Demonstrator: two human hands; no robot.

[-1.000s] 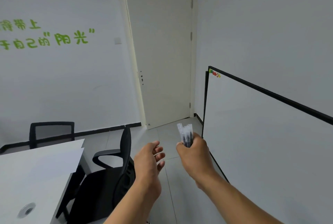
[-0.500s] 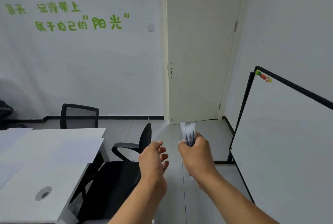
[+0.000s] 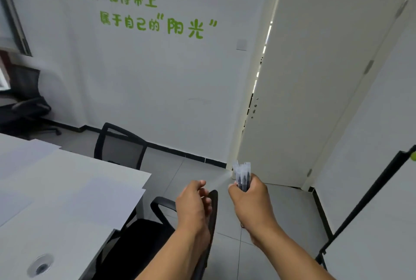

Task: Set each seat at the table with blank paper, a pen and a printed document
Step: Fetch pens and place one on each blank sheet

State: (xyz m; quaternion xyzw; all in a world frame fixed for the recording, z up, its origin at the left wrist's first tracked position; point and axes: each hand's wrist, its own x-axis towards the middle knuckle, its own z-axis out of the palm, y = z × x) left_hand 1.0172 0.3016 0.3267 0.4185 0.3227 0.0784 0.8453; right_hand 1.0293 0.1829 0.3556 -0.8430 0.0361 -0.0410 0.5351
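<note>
The wide white counter point(image 3: 74, 192) filled the lower left of the view, and flat white sheets of blank paper point(image 3: 90, 194) already lay on it near the corner seat. A black mesh office chair point(image 3: 135, 241) stood just beside the counter edge, below the person's arms, and a second black chair point(image 3: 120, 147) stood at the far side. The right hand point(image 3: 252, 201) was held in front, above the floor and apart from the counter; its grip was clenched around a bundle of pens with clear caps and dark barrels point(image 3: 242, 177), which pointed upward. The left hand point(image 3: 193, 203) was beside it with loosely curled fingers, released, holding nothing and not touching the pens. The step in hand seemed to be the giving out of pens, after the paper. No printed document could be recognised on the counter. The next move probably calls for the left hand to draw one pen from the bundle and to lay it beside the nearest sheets.
</note>
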